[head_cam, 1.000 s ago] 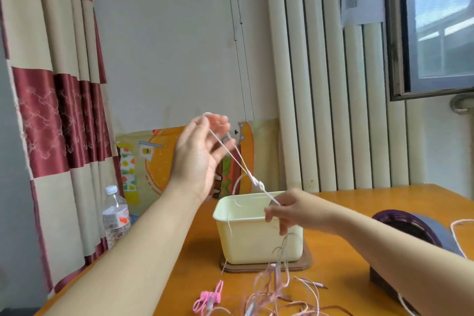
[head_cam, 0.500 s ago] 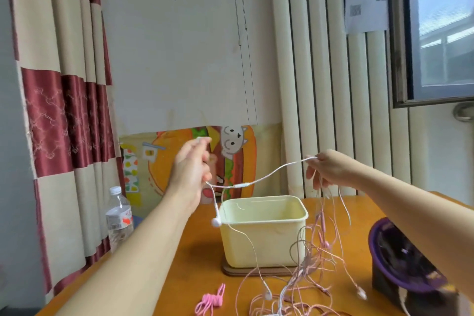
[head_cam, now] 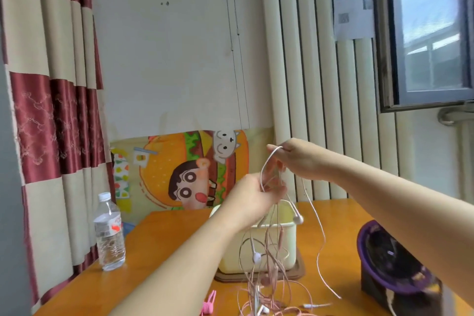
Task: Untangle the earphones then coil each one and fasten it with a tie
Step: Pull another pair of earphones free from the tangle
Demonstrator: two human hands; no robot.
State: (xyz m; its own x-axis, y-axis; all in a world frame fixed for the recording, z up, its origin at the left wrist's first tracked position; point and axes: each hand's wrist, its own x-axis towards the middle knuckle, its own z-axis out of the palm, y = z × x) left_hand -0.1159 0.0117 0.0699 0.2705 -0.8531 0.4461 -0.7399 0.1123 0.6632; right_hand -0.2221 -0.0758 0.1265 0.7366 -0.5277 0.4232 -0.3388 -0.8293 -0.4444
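Orange table (head_cam: 164,259), earphones (head_cam: 266,259) dangling, pinched by both hands' fingers (head_cam: 275,188)

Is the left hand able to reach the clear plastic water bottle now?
Probably, path-wise: nothing stands between the left hand and the clear plastic water bottle, but it grips tangled pink and white earphone cables.

Nothing here can be read. The label on the water bottle (head_cam: 109,232) standing on the desk (head_cam: 164,244) carries red marks too blurred to make out. The paper sheet (head_cam: 352,5) beside the window shows only smudged dark patches.
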